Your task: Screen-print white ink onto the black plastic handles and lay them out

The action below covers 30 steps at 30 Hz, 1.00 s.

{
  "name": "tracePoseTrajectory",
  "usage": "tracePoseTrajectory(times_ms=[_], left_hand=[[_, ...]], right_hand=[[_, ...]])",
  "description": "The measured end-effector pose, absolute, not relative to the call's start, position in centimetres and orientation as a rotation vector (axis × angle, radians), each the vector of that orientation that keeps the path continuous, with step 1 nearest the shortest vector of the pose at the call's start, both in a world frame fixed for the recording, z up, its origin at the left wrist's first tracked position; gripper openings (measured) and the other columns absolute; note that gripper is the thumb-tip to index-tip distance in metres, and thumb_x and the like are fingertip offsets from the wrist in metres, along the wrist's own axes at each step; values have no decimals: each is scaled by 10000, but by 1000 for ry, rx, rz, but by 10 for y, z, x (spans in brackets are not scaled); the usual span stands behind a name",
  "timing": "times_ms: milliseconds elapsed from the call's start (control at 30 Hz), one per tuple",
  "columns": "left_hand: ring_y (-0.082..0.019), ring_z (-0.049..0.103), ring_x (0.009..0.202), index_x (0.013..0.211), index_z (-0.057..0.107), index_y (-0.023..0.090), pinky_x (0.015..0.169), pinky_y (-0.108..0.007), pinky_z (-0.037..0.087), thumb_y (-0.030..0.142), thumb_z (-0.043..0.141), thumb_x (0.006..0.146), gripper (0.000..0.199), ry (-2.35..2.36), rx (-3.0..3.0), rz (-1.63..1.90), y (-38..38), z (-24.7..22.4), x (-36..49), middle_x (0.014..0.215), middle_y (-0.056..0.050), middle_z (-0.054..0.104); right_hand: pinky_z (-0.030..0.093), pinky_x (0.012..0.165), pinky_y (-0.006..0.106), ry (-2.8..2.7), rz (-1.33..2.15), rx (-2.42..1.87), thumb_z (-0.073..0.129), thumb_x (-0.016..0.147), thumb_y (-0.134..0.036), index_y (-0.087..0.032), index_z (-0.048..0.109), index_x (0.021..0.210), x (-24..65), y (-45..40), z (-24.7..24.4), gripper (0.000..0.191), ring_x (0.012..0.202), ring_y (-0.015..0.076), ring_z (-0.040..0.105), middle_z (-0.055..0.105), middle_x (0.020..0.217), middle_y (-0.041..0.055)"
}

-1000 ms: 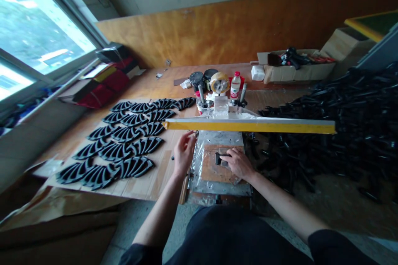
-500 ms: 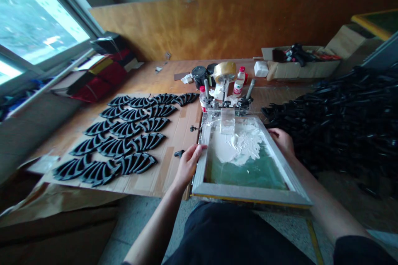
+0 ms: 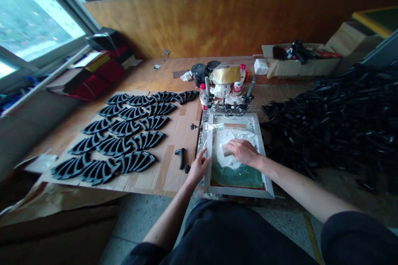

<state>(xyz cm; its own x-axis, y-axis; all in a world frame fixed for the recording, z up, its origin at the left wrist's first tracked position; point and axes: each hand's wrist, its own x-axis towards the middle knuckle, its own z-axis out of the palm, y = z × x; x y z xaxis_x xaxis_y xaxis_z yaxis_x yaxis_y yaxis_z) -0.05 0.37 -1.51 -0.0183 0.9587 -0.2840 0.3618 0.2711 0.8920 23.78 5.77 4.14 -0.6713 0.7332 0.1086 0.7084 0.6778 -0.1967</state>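
A metal-framed screen (image 3: 238,192) lies flat in front of me, with white paste (image 3: 231,163) spread over its green mesh. My right hand (image 3: 244,152) is closed on a squeegee (image 3: 226,149) standing in the paste. At the frame's left edge rests my left hand (image 3: 199,167), its fingers apart and holding nothing. Just left of that hand, a black curved handle part (image 3: 181,158) lies on the cardboard, with a small black knob (image 3: 187,169) beside it. A hinge clamp (image 3: 230,106) with upright rods stands at the screen's back edge.
Rows of black parts (image 3: 113,145) lie on cardboard (image 3: 161,178) at left. A large heap of black parts (image 3: 342,120) fills the right. Behind the clamp are black jars (image 3: 199,74), red-capped bottles (image 3: 239,85) and a tape roll (image 3: 226,75). An open carton (image 3: 298,68) sits farther back.
The screen frame has come down flat. My right hand has left its right edge and taken hold of the squeegee. My left hand has opened, and the handle part beside it now shows fully.
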Motion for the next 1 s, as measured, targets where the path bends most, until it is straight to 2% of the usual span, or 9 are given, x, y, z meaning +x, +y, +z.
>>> tracePoseTrajectory(times_ms=[133,267,433,600,733,800,900,1000], left_hand=[[-97,436,568,1378,491,203,545,-196,358,449,575,823,613,1564,1245,795,2,-13,0,652,50,477],[-101,444,574,1368,503,195,540,-196,352,454,578,815,615,1567,1244,820,2,-12,1,663,44,488],[-100,431,570,1387,482,192,535,-195,332,474,558,828,630,1552,1271,799,2,-13,0,648,49,478],[-90,385,548,1395,467,176,510,-192,286,498,554,834,653,1532,1278,786,1,-5,0,619,62,438],[-77,350,510,1425,423,198,482,-188,262,525,566,834,691,1438,1194,837,-2,31,0,614,66,435],[-86,388,532,1344,523,198,492,-196,300,563,525,852,613,1422,1164,910,-1,57,1,650,38,489],[-113,477,589,1082,672,171,521,-220,376,620,421,880,553,1367,1120,1086,9,95,8,734,-17,577],[-138,562,681,1026,645,190,571,-233,454,619,450,868,497,1238,1114,1366,34,124,20,851,-40,626]], right_hand=[[416,721,269,-2849,349,-837,505,832,-90,-199,664,867,259,39,47,196,820,172,585,669,854,39],[424,733,260,-2694,437,-991,552,780,-76,-231,679,871,256,46,51,220,846,172,595,673,833,6],[450,780,287,-2644,269,-958,511,827,-64,-191,677,1016,251,28,27,282,898,184,599,684,1005,69],[455,746,254,-2542,404,-1109,598,848,-208,-246,681,1014,247,41,42,190,845,160,626,695,915,10],[474,757,281,-2296,307,-1363,660,830,-322,-307,546,1310,243,95,81,493,913,187,636,685,1103,20],[476,717,285,-2163,292,-1444,638,844,-352,-285,524,1345,264,119,96,518,834,187,645,700,1041,33],[456,643,248,-1807,300,-1572,521,904,-354,-179,641,1184,321,134,99,351,663,144,621,707,845,42],[434,594,211,-1579,296,-1671,463,905,-381,-91,693,906,358,120,72,369,585,116,569,679,707,41]])
